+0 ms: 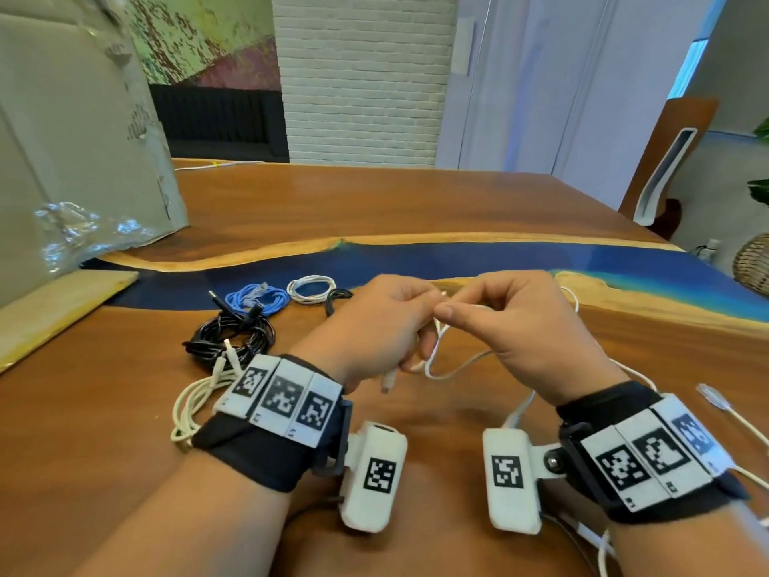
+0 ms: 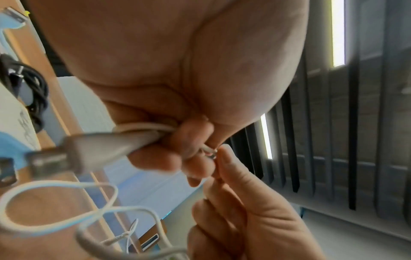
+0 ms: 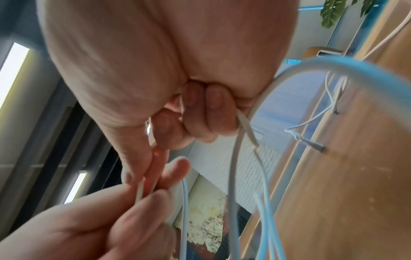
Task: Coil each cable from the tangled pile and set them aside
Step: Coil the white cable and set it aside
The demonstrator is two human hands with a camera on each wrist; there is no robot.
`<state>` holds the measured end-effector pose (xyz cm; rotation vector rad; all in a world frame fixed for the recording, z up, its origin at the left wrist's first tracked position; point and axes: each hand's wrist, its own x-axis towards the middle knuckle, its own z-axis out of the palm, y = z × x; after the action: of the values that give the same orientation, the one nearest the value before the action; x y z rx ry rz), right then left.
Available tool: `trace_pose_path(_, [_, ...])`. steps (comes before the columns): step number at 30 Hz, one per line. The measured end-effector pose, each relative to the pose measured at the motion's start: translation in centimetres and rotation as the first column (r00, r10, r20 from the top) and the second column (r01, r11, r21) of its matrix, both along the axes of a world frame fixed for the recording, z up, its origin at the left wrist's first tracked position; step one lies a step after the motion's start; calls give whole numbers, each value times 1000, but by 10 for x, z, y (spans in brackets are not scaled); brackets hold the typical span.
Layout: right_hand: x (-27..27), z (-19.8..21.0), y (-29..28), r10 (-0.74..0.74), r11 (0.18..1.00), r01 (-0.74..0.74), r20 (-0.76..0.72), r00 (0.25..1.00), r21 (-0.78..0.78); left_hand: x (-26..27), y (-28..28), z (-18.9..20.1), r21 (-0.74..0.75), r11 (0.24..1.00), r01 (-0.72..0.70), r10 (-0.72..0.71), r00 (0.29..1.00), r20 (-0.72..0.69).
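Observation:
Both hands meet above the wooden table [image 1: 457, 202] and hold one thin white cable [image 1: 455, 366]. My left hand [image 1: 387, 322] grips it in curled fingers, and its USB plug [image 1: 389, 378] hangs out below the palm; the plug [image 2: 55, 158] looms blurred in the left wrist view. My right hand [image 1: 499, 314] pinches the same cable [image 3: 244, 126] close to the left fingertips. Loose loops droop between the hands to the table. Coiled cables lie at the left: blue [image 1: 260, 299], white [image 1: 312, 289], black [image 1: 231, 341] and cream [image 1: 195, 403].
A small black cable [image 1: 335, 299] lies by the white coil. More white cable with a clear plug [image 1: 713, 397] trails at the right. A cardboard box [image 1: 75, 139] with crumpled plastic stands at far left. A chair [image 1: 666, 168] is beyond the table's right edge.

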<state>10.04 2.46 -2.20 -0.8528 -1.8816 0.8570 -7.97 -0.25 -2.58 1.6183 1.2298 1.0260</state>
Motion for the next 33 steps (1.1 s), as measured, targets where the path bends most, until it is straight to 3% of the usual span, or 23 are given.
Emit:
trace_pose_path(2, [3,0,2,-27,999,29,-44,999,31,-1,-2,1,-48,997,60,-58,998,30])
trace_pose_path(5, [3,-2,5,-49,998,52,-118,992,29,-6,-3,4,-97,984,151,-127,968,217])
trace_pose_path(10, [2,-4,7,-86,993,99,-173,981,69,-8,-5,8,-176,970,170,-110,945,309])
trace_pose_path(13, [2,-6,8,-77,997,80,-228,971,3,-4,-6,10,-205,955,213,-107,897,430])
trace_pose_path(17, [-1,-11,10,4,990,-31,-194,981,-135,-5,-5,16,-62,970,237,-132,721,680])
trace_pose_path(20, [-6,-11,8,85,972,-97,-65,994,-212,-7,-4,20,10,981,195,-116,541,833])
trace_pose_path(23, [-12,-12,4,181,953,-159,66,981,-257,-6,-1,18,34,994,103,-75,424,902])
trace_pose_path(25, [-15,-13,1,246,936,-203,122,962,-286,-3,0,15,48,999,18,-51,428,902])
trace_pose_path(28, [-16,-13,-3,348,891,-266,175,921,-368,0,1,14,26,996,-85,20,500,866])
trace_pose_path(33, [-14,-9,-11,457,832,-377,121,881,-406,-7,9,11,28,982,-185,95,624,776])
